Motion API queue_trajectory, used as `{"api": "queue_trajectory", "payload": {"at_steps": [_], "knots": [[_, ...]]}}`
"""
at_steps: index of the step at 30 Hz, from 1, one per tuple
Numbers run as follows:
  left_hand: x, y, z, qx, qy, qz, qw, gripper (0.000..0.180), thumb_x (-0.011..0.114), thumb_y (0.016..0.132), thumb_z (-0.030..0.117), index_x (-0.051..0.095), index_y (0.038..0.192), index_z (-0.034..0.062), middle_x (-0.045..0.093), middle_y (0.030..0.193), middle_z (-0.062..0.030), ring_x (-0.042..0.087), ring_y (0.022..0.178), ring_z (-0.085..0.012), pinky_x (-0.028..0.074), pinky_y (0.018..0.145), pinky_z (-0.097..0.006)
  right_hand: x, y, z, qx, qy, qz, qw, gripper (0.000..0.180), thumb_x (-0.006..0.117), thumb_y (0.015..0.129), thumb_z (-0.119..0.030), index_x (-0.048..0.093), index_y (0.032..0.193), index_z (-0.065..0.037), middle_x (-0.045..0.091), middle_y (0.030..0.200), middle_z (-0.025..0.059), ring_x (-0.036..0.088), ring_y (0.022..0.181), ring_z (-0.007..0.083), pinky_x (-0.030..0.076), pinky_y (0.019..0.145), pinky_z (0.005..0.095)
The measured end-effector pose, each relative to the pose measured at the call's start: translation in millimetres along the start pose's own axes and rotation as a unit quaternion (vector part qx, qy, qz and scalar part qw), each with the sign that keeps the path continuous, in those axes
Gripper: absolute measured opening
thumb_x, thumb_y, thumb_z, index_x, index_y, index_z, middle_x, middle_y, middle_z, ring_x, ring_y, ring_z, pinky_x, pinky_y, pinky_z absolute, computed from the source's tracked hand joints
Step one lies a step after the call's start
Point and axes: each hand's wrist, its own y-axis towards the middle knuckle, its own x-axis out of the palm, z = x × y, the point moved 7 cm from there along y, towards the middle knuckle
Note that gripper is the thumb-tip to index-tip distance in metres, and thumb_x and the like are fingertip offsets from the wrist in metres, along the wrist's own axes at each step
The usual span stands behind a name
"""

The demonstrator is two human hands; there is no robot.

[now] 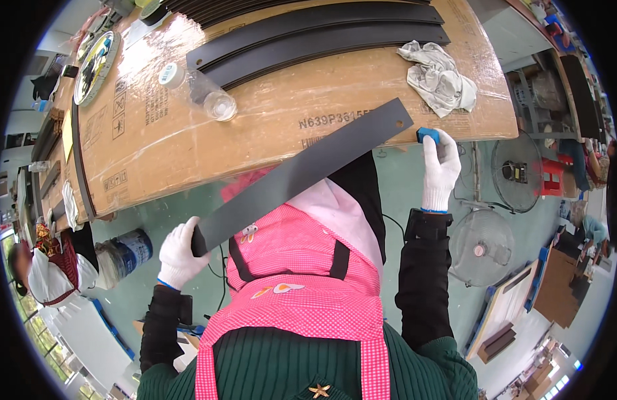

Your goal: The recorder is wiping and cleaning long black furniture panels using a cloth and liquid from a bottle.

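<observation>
A long flat dark grey strip (302,170) with a hole near its far end slants across in front of me, its far end over the table's near edge. My left hand (182,255), in a white glove, is closed around its near left end. To the right of the strip's far end, my gloved right hand (442,168) pinches a small blue block (428,135) between thumb and fingers, apart from the strip. Stacked dark strips (335,41) lie on the cardboard-covered table (255,143) beyond.
A crumpled white cloth (438,79) lies at the table's right. A clear bottle (200,92) rests on its side, and a round tray (97,69) holds small items at the far left. Standing fans (482,248) are on the right. Another person (55,267) is at the left.
</observation>
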Motion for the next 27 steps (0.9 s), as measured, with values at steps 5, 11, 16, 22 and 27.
{"api": "queue_trajectory", "payload": {"at_steps": [5,11,16,22,27], "knots": [[9,-14,4,-0.041,-0.017,-0.014,0.999,0.072,0.087,0.069,0.022,0.057,0.134,0.0091,0.064,0.103,-0.0132,0.067,0.100,-0.0364,0.055,0.088,-0.046,12,10,-1,-0.031,-0.032,0.000,0.999,0.029,0.076,0.098,-0.006,0.070,0.125,0.000,0.075,0.107,0.0002,0.062,0.087,0.0044,0.052,0.082,0.0229],[3,-14,8,-0.057,-0.025,-0.033,0.998,0.073,0.087,0.068,0.022,0.057,0.134,0.0094,0.065,0.103,-0.0125,0.067,0.101,-0.0355,0.054,0.089,-0.045,26,19,-7,-0.033,-0.053,-0.016,0.998,0.028,0.077,0.098,-0.008,0.070,0.124,0.001,0.074,0.105,0.0004,0.063,0.088,0.0049,0.053,0.082,0.0232],[4,-13,7,-0.056,-0.027,-0.032,0.998,0.073,0.087,0.068,0.021,0.057,0.134,0.0095,0.065,0.104,-0.0127,0.067,0.102,-0.0358,0.054,0.090,-0.045,26,25,-6,-0.044,-0.095,-0.024,0.994,0.029,0.078,0.097,-0.009,0.070,0.123,0.001,0.074,0.105,0.0015,0.066,0.091,0.0071,0.054,0.084,0.0252],[6,-15,4,-0.058,-0.022,-0.028,0.998,0.075,0.086,0.068,0.019,0.056,0.136,0.0080,0.066,0.106,-0.0151,0.067,0.102,-0.0374,0.055,0.088,-0.045,29,13,-11,-0.065,-0.153,-0.039,0.985,0.026,0.079,0.095,-0.009,0.073,0.118,0.000,0.074,0.104,0.0018,0.065,0.089,0.0079,0.054,0.081,0.0253],[4,-14,6,-0.064,-0.024,-0.030,0.997,0.073,0.087,0.069,0.020,0.057,0.134,0.0096,0.066,0.105,-0.0133,0.067,0.102,-0.0361,0.054,0.090,-0.045,25,14,-3,-0.037,-0.097,-0.041,0.994,0.026,0.078,0.096,-0.009,0.072,0.119,0.001,0.074,0.100,0.0009,0.064,0.087,0.0061,0.054,0.080,0.0243]]}}
